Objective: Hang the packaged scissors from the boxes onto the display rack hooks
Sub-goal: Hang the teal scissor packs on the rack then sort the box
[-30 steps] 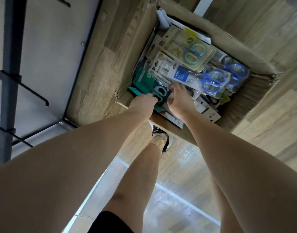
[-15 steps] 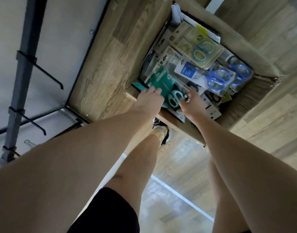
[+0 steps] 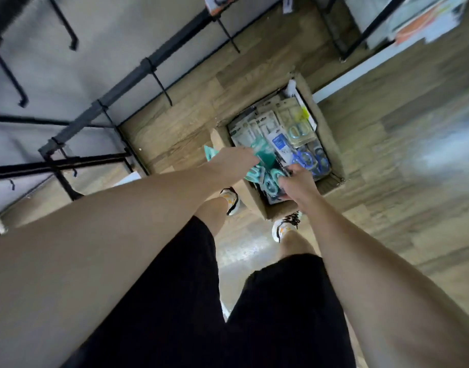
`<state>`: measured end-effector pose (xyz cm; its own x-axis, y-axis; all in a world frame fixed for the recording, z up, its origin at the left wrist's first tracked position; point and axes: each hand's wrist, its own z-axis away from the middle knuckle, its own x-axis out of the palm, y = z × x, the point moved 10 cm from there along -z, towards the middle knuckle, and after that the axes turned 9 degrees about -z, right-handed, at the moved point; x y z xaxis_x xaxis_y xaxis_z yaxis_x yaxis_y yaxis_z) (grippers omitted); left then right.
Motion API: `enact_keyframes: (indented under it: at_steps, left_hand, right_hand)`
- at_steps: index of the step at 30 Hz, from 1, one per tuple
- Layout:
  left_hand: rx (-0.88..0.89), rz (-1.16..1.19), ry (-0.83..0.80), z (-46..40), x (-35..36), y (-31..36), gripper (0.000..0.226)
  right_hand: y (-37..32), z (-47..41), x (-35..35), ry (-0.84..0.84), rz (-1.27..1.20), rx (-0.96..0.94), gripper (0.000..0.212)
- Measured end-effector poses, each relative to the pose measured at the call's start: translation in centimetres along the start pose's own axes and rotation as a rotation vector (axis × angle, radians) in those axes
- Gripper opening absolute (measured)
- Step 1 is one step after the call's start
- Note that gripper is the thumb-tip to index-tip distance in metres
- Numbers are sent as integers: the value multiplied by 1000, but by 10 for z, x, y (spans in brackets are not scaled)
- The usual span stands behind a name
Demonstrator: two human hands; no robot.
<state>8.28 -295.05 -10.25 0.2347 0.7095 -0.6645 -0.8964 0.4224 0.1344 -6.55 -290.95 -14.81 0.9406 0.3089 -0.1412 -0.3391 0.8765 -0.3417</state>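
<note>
Corrugated brown cardboard box [image 3: 331, 144], rectangular, sits on wood-grain plank floor [image 3: 387, 155], holding glossy flat blister packs. Left hand [image 3: 232, 159] and right hand [image 3: 297, 181] each grip the teal packaged scissors [image 3: 265, 166] above the box's near edge. Black metal display rack hooks [image 3: 161, 87]: five visible, thin, bent-tipped.

Both bare arms reach down and forward over the cardboard box [image 3: 257, 205]. The left hand [image 3: 234, 160] grips teal packets above its near-left corner; the right hand [image 3: 298, 181], fingers curled, pinches packets over its near edge.
</note>
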Motion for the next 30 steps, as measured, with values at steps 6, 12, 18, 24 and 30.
enact_keyframes:
  at_steps: [6, 12, 18, 24, 30]
  left_hand:
    - [-209, 165, 126, 100, -72, 1, 59]
    - [-447, 284, 266, 210, -139, 0, 60]
    - [-627, 276, 353, 302, -155, -4, 34]
    - [-791, 324, 379, 386, -150, -23, 28]
    - [-877, 276, 417, 461, -135, -55, 26]
  right_hand:
    - [-57, 111, -14, -25, 139, -124, 47]
    - [-107, 227, -8, -134, 276, -291, 59]
    - [-151, 307, 7, -162, 325, -423, 24]
    - [-176, 375, 43, -175, 364, -602, 10]
    - [-188, 424, 102, -116, 334, -776, 26]
